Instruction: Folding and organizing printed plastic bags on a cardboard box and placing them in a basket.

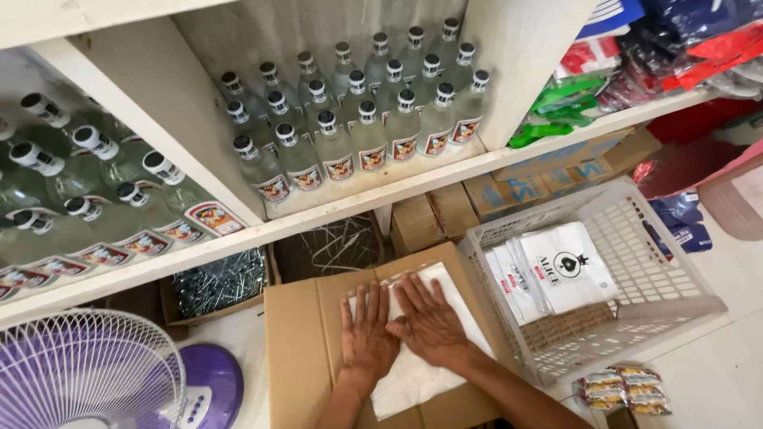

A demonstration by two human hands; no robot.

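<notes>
My left hand and my right hand lie flat, palms down and side by side, on a white folded sheet of thin plastic or cloth. That sheet rests on top of a brown cardboard box with its flaps closed. The fingers of both hands are spread and point away from me, and the right fingers slightly overlap the left hand's edge. Neither hand grips anything.
A white plastic basket at right holds a stack of white printed bags. White shelves above carry several clear glass bottles. A purple fan stands lower left. A box of nails and snack packets sit nearby.
</notes>
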